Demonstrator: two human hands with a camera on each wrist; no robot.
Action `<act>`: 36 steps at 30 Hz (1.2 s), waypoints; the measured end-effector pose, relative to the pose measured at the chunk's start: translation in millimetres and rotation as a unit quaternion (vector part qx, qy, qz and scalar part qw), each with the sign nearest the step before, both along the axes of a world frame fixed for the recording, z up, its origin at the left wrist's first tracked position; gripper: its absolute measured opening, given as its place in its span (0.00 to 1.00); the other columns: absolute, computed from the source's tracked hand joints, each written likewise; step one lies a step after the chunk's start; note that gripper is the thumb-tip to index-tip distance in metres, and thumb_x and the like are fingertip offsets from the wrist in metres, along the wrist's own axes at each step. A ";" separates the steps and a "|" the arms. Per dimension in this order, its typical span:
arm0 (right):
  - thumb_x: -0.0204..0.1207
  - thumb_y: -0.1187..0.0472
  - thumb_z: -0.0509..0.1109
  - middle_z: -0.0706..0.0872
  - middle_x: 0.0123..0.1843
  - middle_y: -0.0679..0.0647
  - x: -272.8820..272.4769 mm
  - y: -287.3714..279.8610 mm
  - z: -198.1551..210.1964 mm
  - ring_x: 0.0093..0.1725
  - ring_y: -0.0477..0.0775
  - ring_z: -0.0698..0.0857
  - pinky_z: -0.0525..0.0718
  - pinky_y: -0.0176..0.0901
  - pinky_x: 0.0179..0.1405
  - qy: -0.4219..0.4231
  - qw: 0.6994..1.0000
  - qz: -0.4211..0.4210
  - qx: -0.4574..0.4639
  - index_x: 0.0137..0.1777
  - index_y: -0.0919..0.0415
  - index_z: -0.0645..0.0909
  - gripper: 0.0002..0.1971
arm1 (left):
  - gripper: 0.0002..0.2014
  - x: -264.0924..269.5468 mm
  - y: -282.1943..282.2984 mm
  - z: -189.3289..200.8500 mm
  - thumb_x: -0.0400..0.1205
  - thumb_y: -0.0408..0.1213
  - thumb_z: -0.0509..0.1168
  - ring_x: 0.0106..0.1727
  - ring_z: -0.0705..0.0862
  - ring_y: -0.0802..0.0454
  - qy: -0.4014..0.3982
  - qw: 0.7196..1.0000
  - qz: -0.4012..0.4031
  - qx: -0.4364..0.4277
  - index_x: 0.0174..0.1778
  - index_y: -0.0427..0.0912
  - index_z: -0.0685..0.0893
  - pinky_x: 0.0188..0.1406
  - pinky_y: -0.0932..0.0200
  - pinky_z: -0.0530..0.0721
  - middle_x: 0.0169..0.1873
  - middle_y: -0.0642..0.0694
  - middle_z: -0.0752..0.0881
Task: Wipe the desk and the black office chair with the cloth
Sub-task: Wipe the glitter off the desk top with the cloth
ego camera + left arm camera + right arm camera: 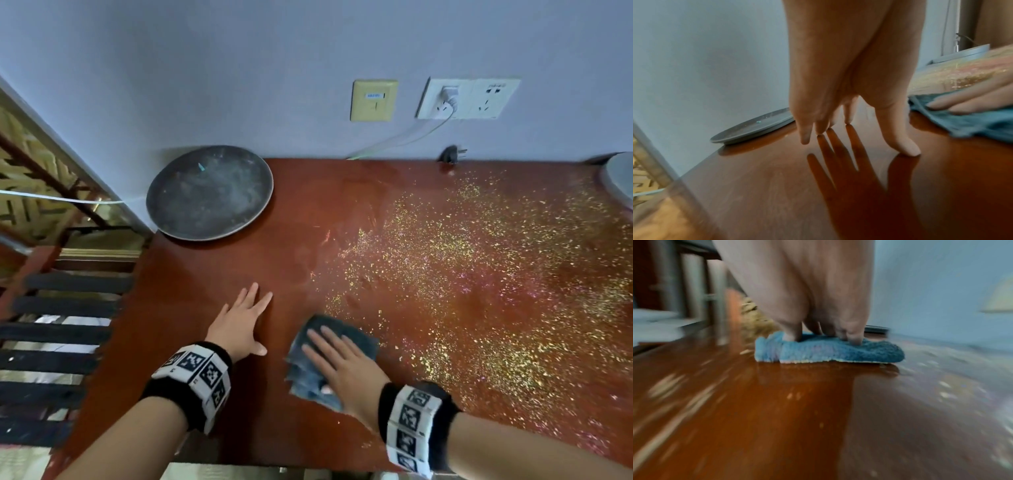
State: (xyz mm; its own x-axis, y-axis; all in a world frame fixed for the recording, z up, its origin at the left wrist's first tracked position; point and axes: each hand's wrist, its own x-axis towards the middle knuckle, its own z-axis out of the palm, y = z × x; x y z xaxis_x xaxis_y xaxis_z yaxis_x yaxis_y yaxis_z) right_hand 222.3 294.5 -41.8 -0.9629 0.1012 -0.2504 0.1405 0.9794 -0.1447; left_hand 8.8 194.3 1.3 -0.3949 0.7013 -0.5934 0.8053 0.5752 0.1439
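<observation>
The red-brown desk (212, 274) fills the head view; gold glitter flecks (479, 260) cover its right half. A folded blue cloth (356, 337) lies near the front middle of the desk. My right hand (337, 359) presses flat on the cloth with straight fingers; the right wrist view, blurred, shows the fingertips (854, 337) sunk into the cloth (828, 350). My left hand (239, 322) rests flat on bare desk to the left of the cloth, fingers spread, tips touching the wood (909, 150). No office chair is in view.
A dusty round grey tray (209, 195) sits at the desk's back left corner against the wall. Wall sockets (466, 99) with a plugged cable, a loose black plug (450, 154) and a grey round object (618, 181) at the right edge. Black slats (58, 339) lie beyond the left edge.
</observation>
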 end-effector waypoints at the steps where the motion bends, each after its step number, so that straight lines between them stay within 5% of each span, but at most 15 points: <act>1: 0.47 0.36 0.82 0.79 0.70 0.53 -4.5 12.4 0.2 0.65 0.56 0.83 0.86 0.51 0.52 0.003 0.999 -0.041 -0.011 0.69 0.56 0.75 0.48 | 0.54 -2.0 1.6 0.1 0.75 0.44 0.74 0.84 0.37 0.49 -0.010 1.000 0.001 0.000 0.84 0.51 0.39 0.81 0.47 0.46 0.83 0.46 0.33; 5: 0.51 0.38 0.78 0.79 0.70 0.54 2.1 59.8 3.6 0.65 0.56 0.82 0.89 0.49 0.48 -0.013 0.986 -0.167 -0.002 0.82 0.59 0.57 0.59 | 0.57 -7.3 6.6 -2.3 0.70 0.42 0.78 0.83 0.35 0.50 -0.035 0.999 0.011 0.001 0.84 0.53 0.40 0.81 0.47 0.45 0.82 0.48 0.33; 8: 0.48 0.38 0.82 0.85 0.64 0.56 -7.0 37.3 -1.2 0.65 0.58 0.80 0.89 0.53 0.45 0.004 0.994 -0.110 0.009 0.70 0.57 0.78 0.47 | 0.58 -7.1 10.1 -2.2 0.68 0.40 0.79 0.83 0.35 0.49 -0.037 0.999 0.020 0.003 0.84 0.52 0.42 0.82 0.46 0.50 0.83 0.48 0.34; 10: 0.58 0.36 0.75 0.83 0.68 0.52 -21.5 6.2 -3.5 0.67 0.57 0.80 0.85 0.51 0.55 -0.004 1.000 -0.020 0.011 0.65 0.50 0.82 0.35 | 0.59 -7.2 12.8 -1.7 0.68 0.40 0.79 0.83 0.36 0.48 -0.028 0.999 0.017 -0.006 0.84 0.52 0.42 0.82 0.47 0.55 0.83 0.47 0.34; 12: 0.66 0.38 0.73 0.71 0.77 0.52 -36.3 -8.2 2.7 0.77 0.55 0.68 0.78 0.51 0.67 -0.006 1.000 0.002 -0.026 0.73 0.50 0.75 0.35 | 0.59 -7.5 13.9 -2.6 0.68 0.41 0.79 0.84 0.36 0.47 -0.018 1.000 0.012 -0.019 0.84 0.51 0.41 0.81 0.49 0.57 0.82 0.46 0.34; 13: 0.72 0.42 0.70 0.57 0.82 0.54 -42.9 -0.3 7.3 0.80 0.54 0.54 0.68 0.52 0.75 -0.002 0.999 -0.003 -0.041 0.79 0.52 0.65 0.36 | 0.59 -8.0 14.1 -2.7 0.68 0.42 0.79 0.83 0.36 0.48 -0.017 1.000 0.013 -0.022 0.84 0.52 0.41 0.80 0.49 0.58 0.82 0.46 0.33; 15: 0.83 0.50 0.59 0.29 0.77 0.51 -48.4 38.3 11.0 0.79 0.53 0.32 0.43 0.51 0.80 -0.048 0.997 -0.036 -0.051 0.83 0.54 0.42 0.36 | 0.59 -7.7 13.7 -2.7 0.69 0.42 0.79 0.83 0.36 0.50 -0.017 0.999 0.024 -0.025 0.84 0.53 0.40 0.80 0.49 0.58 0.82 0.48 0.33; 16: 0.84 0.49 0.55 0.25 0.74 0.50 -48.6 61.0 15.8 0.80 0.54 0.31 0.39 0.51 0.80 -0.072 0.994 -0.073 -0.047 0.83 0.54 0.37 0.36 | 0.59 -6.7 13.4 -2.6 0.69 0.42 0.79 0.83 0.36 0.51 -0.016 0.999 0.026 -0.028 0.83 0.53 0.40 0.80 0.49 0.60 0.82 0.49 0.33; 21: 0.86 0.49 0.50 0.31 0.83 0.54 -43.3 124.8 21.6 0.82 0.58 0.35 0.44 0.53 0.82 -0.151 0.982 -0.108 -0.018 0.83 0.55 0.35 0.34 | 0.58 -0.3 16.9 0.8 0.69 0.39 0.79 0.84 0.37 0.51 -0.003 0.998 0.045 -0.033 0.84 0.55 0.42 0.79 0.52 0.62 0.82 0.51 0.34; 25: 0.79 0.42 0.62 0.51 0.85 0.55 -51.9 68.1 16.4 0.83 0.59 0.51 0.58 0.53 0.79 -0.053 0.997 0.049 0.007 0.83 0.51 0.54 0.35 | 0.51 -2.7 28.6 6.3 0.72 0.45 0.76 0.84 0.37 0.49 0.038 0.998 0.040 -0.002 0.84 0.52 0.49 0.82 0.50 0.48 0.84 0.49 0.39; 27: 0.84 0.49 0.58 0.42 0.85 0.52 -67.6 50.8 14.0 0.83 0.56 0.41 0.46 0.53 0.81 -0.088 0.989 0.108 -0.044 0.83 0.51 0.47 0.32 | 0.51 -5.5 37.4 9.0 0.73 0.44 0.76 0.84 0.39 0.49 0.044 0.997 0.056 0.024 0.84 0.50 0.48 0.81 0.51 0.49 0.84 0.47 0.40; 30: 0.86 0.53 0.53 0.33 0.84 0.51 -95.7 80.1 20.9 0.82 0.54 0.34 0.42 0.52 0.81 -0.131 0.989 0.035 -0.062 0.83 0.52 0.40 0.32 | 0.56 -11.5 45.7 11.8 0.70 0.42 0.78 0.84 0.40 0.51 0.017 0.995 0.091 0.042 0.84 0.46 0.44 0.81 0.52 0.52 0.84 0.46 0.39; 36: 0.87 0.52 0.51 0.33 0.84 0.53 -98.0 166.8 25.0 0.82 0.56 0.35 0.45 0.53 0.81 -0.132 0.980 -0.140 -0.040 0.83 0.53 0.38 0.31 | 0.57 -13.4 49.2 14.9 0.68 0.40 0.80 0.83 0.44 0.58 -0.049 0.983 0.122 0.130 0.84 0.48 0.47 0.80 0.61 0.54 0.83 0.53 0.43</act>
